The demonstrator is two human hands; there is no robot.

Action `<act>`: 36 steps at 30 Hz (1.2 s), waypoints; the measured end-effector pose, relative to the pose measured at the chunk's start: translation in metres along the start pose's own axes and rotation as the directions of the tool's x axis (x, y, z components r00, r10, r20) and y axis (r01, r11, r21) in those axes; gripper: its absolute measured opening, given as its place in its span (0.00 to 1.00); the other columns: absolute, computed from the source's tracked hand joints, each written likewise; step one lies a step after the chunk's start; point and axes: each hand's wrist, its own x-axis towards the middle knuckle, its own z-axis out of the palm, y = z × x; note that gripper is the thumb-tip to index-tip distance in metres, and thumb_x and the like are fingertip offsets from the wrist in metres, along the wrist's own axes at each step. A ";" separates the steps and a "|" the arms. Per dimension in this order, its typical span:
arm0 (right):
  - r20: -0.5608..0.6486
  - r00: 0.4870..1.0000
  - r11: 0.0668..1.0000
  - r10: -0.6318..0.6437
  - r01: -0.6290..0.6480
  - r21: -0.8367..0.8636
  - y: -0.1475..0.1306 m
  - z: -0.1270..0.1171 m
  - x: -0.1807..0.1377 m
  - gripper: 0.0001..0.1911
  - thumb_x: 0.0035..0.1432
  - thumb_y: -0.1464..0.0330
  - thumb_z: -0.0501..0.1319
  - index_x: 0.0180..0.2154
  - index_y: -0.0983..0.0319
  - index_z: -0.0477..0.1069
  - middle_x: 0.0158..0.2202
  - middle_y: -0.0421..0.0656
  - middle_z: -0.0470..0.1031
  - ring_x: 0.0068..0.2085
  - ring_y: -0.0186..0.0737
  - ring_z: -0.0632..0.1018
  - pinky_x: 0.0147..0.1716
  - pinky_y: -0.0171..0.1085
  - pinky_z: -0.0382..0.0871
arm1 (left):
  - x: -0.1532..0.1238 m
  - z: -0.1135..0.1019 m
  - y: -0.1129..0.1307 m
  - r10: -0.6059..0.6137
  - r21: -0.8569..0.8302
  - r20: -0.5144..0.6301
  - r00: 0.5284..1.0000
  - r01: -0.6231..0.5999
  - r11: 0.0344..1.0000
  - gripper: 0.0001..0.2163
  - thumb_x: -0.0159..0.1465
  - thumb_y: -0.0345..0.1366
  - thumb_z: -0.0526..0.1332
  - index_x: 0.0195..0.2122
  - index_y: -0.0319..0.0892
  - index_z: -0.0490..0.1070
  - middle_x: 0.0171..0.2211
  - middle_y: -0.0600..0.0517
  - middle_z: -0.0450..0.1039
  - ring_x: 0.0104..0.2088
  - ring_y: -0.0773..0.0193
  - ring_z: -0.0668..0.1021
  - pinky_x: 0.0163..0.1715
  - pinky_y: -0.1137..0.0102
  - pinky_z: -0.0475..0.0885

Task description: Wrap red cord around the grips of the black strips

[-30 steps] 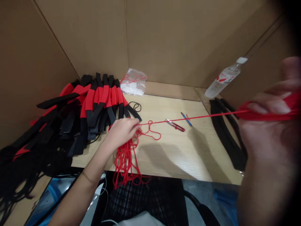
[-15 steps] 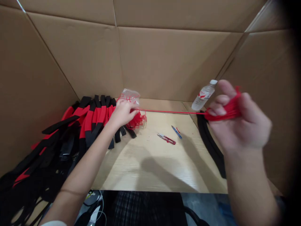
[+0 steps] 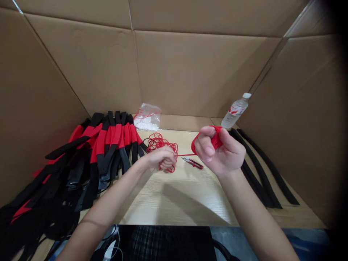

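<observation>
My right hand is raised over the table, fingers closed round a wound bundle of red string. A short taut length of the string runs left from it to my left hand, which pinches it low over the wooden table. A loose tangle of the same red string lies on the table just behind and under my left hand. Small red-handled snips lie between the two hands.
A fanned pile of red-and-black straps fills the left side. Long black strips lie along the right. A clear plastic bag and a water bottle stand at the back. Cardboard walls enclose the table.
My hands have come together: the right dropped and moved left with the bundle, the left moved right and nearer. The stretched string between them is now short. The tangle lies on the table.
</observation>
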 end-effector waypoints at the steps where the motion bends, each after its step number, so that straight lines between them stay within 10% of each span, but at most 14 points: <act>1: 0.057 0.997 0.999 0.045 -0.045 0.004 0.001 0.001 -0.001 0.20 0.59 0.49 0.57 0.37 0.56 0.78 0.19 0.38 0.72 0.18 0.33 0.71 0.21 0.33 0.66 | 0.002 0.001 -0.003 -0.013 -0.020 0.004 1.000 0.013 1.000 0.22 0.54 0.41 0.58 0.12 0.47 0.43 0.11 0.59 0.43 0.13 0.73 0.50 0.12 0.71 0.50; 3: 0.268 0.936 0.973 0.226 -0.227 -0.028 0.003 0.005 -0.002 0.28 0.53 0.42 0.58 0.34 0.59 0.77 0.16 0.40 0.71 0.17 0.36 0.71 0.19 0.33 0.65 | 0.005 0.000 -0.002 -0.027 -0.046 -0.010 1.000 0.026 0.999 0.22 0.54 0.39 0.57 0.12 0.47 0.42 0.11 0.59 0.42 0.13 0.73 0.49 0.12 0.70 0.49; 7: 0.510 0.620 0.802 0.596 -0.497 -0.332 0.015 0.012 -0.006 0.39 0.57 0.37 0.49 0.36 0.65 0.77 0.23 0.47 0.78 0.25 0.40 0.78 0.27 0.36 0.72 | -0.005 -0.009 0.019 -0.019 -0.047 -0.090 0.996 0.014 0.999 0.19 0.53 0.36 0.57 0.14 0.46 0.43 0.13 0.60 0.41 0.14 0.73 0.47 0.14 0.71 0.46; 10: 0.237 0.751 0.738 0.616 -0.445 -0.507 0.034 0.008 -0.004 0.36 0.63 0.42 0.46 0.39 0.64 0.77 0.35 0.49 0.81 0.36 0.40 0.80 0.42 0.41 0.73 | -0.020 -0.008 0.039 0.013 0.020 -0.163 0.987 -0.010 1.000 0.16 0.58 0.35 0.54 0.15 0.45 0.51 0.14 0.59 0.46 0.15 0.72 0.51 0.16 0.71 0.47; 14: -0.088 0.940 0.812 0.331 -0.331 -0.480 0.055 0.001 0.011 0.34 0.61 0.41 0.47 0.40 0.61 0.78 0.39 0.48 0.80 0.45 0.45 0.79 0.54 0.47 0.67 | -0.032 0.006 0.046 0.111 0.142 -0.272 0.956 -0.074 0.987 0.11 0.62 0.34 0.55 0.21 0.41 0.62 0.19 0.57 0.58 0.21 0.71 0.61 0.22 0.72 0.55; 20: -0.333 0.929 0.959 0.159 -0.225 -0.170 0.044 0.004 0.018 0.30 0.58 0.43 0.53 0.45 0.60 0.75 0.45 0.49 0.79 0.49 0.46 0.78 0.52 0.45 0.69 | -0.029 0.016 0.009 0.119 0.152 -0.168 0.979 -0.094 0.984 0.16 0.68 0.43 0.50 0.27 0.41 0.65 0.19 0.58 0.59 0.21 0.69 0.62 0.24 0.72 0.58; 25: -0.001 0.946 0.943 0.325 -0.324 -0.071 0.024 0.001 0.005 0.26 0.58 0.47 0.56 0.32 0.62 0.77 0.22 0.41 0.75 0.22 0.35 0.75 0.26 0.35 0.70 | -0.019 0.008 -0.017 0.112 0.148 -0.073 0.991 -0.100 0.984 0.17 0.66 0.44 0.55 0.22 0.40 0.66 0.18 0.57 0.60 0.21 0.69 0.64 0.23 0.72 0.59; 28: 0.201 0.833 0.835 0.516 -0.436 -0.336 0.029 -0.002 -0.003 0.21 0.58 0.52 0.60 0.30 0.64 0.77 0.24 0.44 0.76 0.22 0.35 0.73 0.23 0.34 0.67 | -0.018 -0.001 -0.017 0.137 0.147 -0.106 0.985 -0.121 0.982 0.16 0.65 0.42 0.56 0.23 0.40 0.67 0.19 0.55 0.64 0.24 0.67 0.67 0.26 0.71 0.61; 33: -0.257 0.965 0.615 0.060 -0.239 -0.752 0.055 -0.006 -0.014 0.13 0.56 0.65 0.62 0.43 0.62 0.76 0.26 0.41 0.72 0.27 0.38 0.71 0.31 0.38 0.66 | -0.027 -0.008 -0.008 0.172 0.135 -0.268 0.948 -0.140 0.981 0.08 0.65 0.38 0.56 0.34 0.40 0.69 0.23 0.57 0.61 0.25 0.69 0.65 0.27 0.72 0.59; 36: -0.247 0.969 0.387 0.019 -0.235 -0.892 0.066 -0.005 -0.016 0.15 0.53 0.69 0.64 0.44 0.61 0.76 0.23 0.39 0.69 0.26 0.39 0.69 0.31 0.39 0.62 | -0.032 -0.004 -0.005 0.168 0.098 -0.295 0.940 -0.145 0.985 0.09 0.65 0.35 0.54 0.45 0.42 0.65 0.24 0.59 0.60 0.25 0.69 0.65 0.28 0.73 0.60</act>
